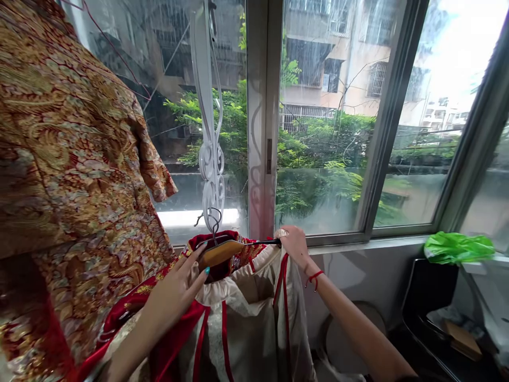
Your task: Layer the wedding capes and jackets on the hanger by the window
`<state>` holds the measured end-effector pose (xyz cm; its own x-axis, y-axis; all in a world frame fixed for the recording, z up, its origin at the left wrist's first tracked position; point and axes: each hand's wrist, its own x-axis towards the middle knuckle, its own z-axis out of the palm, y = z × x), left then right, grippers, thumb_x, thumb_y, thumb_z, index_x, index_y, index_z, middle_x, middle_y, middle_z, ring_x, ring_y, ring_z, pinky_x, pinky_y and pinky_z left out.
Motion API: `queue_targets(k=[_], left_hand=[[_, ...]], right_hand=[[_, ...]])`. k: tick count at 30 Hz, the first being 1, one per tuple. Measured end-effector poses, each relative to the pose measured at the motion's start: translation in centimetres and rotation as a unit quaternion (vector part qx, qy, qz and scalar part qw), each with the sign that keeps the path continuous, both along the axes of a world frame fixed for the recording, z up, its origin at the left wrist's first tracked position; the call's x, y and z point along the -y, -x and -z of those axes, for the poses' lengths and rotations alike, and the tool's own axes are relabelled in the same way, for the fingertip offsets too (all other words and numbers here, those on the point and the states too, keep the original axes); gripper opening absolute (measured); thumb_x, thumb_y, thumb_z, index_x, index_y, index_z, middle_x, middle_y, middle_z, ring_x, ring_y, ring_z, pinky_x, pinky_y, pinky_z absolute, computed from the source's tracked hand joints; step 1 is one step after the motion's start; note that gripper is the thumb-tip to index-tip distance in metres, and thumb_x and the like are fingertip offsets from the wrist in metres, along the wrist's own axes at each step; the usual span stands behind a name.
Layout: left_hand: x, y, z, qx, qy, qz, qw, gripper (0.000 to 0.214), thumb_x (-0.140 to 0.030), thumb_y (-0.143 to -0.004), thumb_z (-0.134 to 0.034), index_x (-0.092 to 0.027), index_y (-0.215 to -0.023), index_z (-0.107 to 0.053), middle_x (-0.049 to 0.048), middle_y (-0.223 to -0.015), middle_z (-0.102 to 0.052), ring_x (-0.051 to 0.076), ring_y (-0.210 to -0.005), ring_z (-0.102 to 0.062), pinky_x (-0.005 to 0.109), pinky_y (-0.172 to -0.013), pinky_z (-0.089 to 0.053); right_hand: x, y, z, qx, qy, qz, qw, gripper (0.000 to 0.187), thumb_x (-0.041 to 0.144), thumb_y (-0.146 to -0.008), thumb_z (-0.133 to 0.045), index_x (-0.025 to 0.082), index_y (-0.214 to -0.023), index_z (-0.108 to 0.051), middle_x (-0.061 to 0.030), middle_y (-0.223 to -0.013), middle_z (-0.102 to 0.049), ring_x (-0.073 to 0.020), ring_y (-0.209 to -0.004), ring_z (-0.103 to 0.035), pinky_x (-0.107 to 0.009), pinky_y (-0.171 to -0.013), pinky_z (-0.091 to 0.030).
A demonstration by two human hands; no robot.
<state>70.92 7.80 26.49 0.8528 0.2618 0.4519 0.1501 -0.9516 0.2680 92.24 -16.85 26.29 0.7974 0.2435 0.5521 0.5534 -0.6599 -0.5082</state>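
Note:
A cream garment with a gathered waistband and red strips (254,323), skirt-like in shape, hangs from a wooden clothes hanger (220,254) with a dark metal hook. My left hand (177,292) is at the left part of the waistband, thumb and index finger beside the wood; its other fingers are partly hidden by cloth. At the hanger's right end, my right hand (292,245) is closed around the dark bar and the waistband's edge. Directly behind hangs a red embroidered garment (163,273), touching the cream cloth.
A large gold and red brocade garment (79,143) hangs at the left. The white scrolled metal bracket (210,159) stands before sliding windows (268,106). To the right are a black chair (421,297), a green plastic bag (457,248) and a round pale object (352,339) below the sill.

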Motion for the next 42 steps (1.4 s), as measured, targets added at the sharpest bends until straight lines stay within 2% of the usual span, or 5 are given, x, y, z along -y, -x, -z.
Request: queue_targets(k=[6,10,14,28,42], left_hand=[[3.3,-2.4,1.2,0.274,-0.195,0.039,0.941,0.040,-0.029,-0.092,-0.047,-0.018,-0.130,-0.046,0.0147,-0.114,-0.060,0.030,-0.111,-0.057,0.048,-0.098,-0.044],[7.6,-6.6,-0.7,0.106,-0.280,0.173,0.938,0.039,-0.024,-0.094,-0.043,-0.017,-0.132,-0.047,0.0158,-0.121,-0.060,0.029,-0.118,-0.055,0.046,-0.100,-0.042],[9.7,-10.6,-2.6,-0.063,-0.284,0.196,0.936,0.033,-0.016,-0.094,-0.041,-0.015,-0.125,-0.054,0.0122,-0.099,-0.067,0.025,-0.086,-0.069,0.037,-0.076,-0.052],[10.3,-12.0,-4.0,-0.093,-0.304,0.206,0.926,0.049,-0.005,-0.091,-0.039,-0.015,-0.138,-0.044,0.0099,-0.102,-0.068,0.027,-0.080,-0.072,0.036,-0.063,-0.056],[9.9,-11.7,-3.2,-0.078,-0.316,0.221,0.919,0.047,-0.007,-0.092,-0.041,-0.019,-0.137,-0.046,0.0071,-0.099,-0.069,0.024,-0.075,-0.072,0.033,-0.060,-0.055]], right_hand=[[-0.3,-0.2,0.2,-0.014,-0.055,-0.029,0.998,0.022,0.016,-0.073,-0.053,0.021,-0.069,-0.074,-0.0036,-0.074,-0.074,-0.0169,-0.071,-0.061,-0.024,-0.063,-0.037],[0.1,0.2,0.2,-0.023,-0.070,-0.052,0.996,0.023,0.016,-0.071,-0.052,0.021,-0.065,-0.073,-0.0029,-0.072,-0.074,-0.0168,-0.070,-0.062,-0.023,-0.063,-0.039],[0.9,-0.5,-0.1,-0.034,-0.073,-0.058,0.995,0.023,0.016,-0.068,-0.051,0.020,-0.067,-0.074,-0.0016,-0.070,-0.073,-0.0172,-0.069,-0.062,-0.023,-0.062,-0.040],[5.0,-5.3,-5.4,-0.047,-0.009,-0.123,0.991,0.021,0.015,-0.054,-0.053,0.015,-0.059,-0.074,0.0029,-0.048,-0.057,-0.0123,-0.053,-0.046,-0.023,-0.050,-0.027],[7.6,-6.5,-5.4,0.002,0.037,-0.154,0.987,0.021,0.017,-0.063,-0.056,0.016,-0.068,-0.076,-0.0005,-0.058,-0.066,-0.0145,-0.056,-0.054,-0.023,-0.052,-0.033]])
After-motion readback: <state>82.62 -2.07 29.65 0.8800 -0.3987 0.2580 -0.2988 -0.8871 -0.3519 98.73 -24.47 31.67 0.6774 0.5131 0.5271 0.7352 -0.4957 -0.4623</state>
